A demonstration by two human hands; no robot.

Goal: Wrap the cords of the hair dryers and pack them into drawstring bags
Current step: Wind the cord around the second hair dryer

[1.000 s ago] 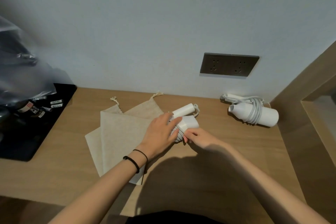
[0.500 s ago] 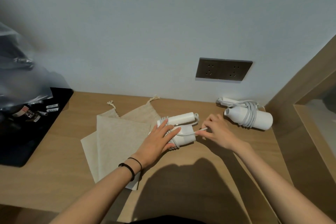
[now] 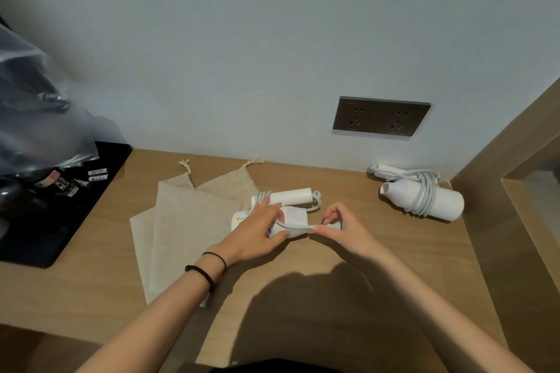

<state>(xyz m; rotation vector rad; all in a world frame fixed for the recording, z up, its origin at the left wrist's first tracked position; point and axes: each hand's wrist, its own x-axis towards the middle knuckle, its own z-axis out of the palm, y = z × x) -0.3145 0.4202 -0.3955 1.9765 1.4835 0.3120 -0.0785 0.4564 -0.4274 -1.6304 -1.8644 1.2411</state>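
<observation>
Far left we have a clear plastic bag (image 3: pixel 28 106) hanging over a black tray (image 3: pixel 57 239) that carries a dark bottle (image 3: pixel 51 185) and a couple of small white tubes (image 3: pixel 98 172). Next, on the wooden desk (image 3: pixel 333 297), two beige drawstring bags (image 3: pixel 185 227) lie flat and overlapping, mouths and knotted strings toward the wall. Both are flat, nothing in them that we can see. Our left hand (image 3: pixel 257 236), with two black hair ties (image 3: pixel 206 272) on the wrist, holds the middle hair dryer (image 3: pixel 295 216) down at the right edge of the bags, fingers laid over the top and thumb against the near side. The dryer is white with its handle folded alongside on the far side, and some turns of cord sit under our fingers. The loose cord (image 3: pixel 295 225) runs from under that hand, taut across the near side of the dryer body, to our right hand (image 3: pixel 345 228), which pinches it between thumb and index just right of the dryer, the other fingers curled. There's something white in that palm, and we can't tell whether it's the plug. A grey double wall socket (image 3: pixel 380 117) is above on the wall. Far right, near the wall, the right hair dryer (image 3: pixel 448 206) lies on its side with its wrapped cord (image 3: pixel 422 195) coiled round the body, well apart from both hands. A wooden side panel (image 3: pixel 500 191) closes the right edge.
</observation>
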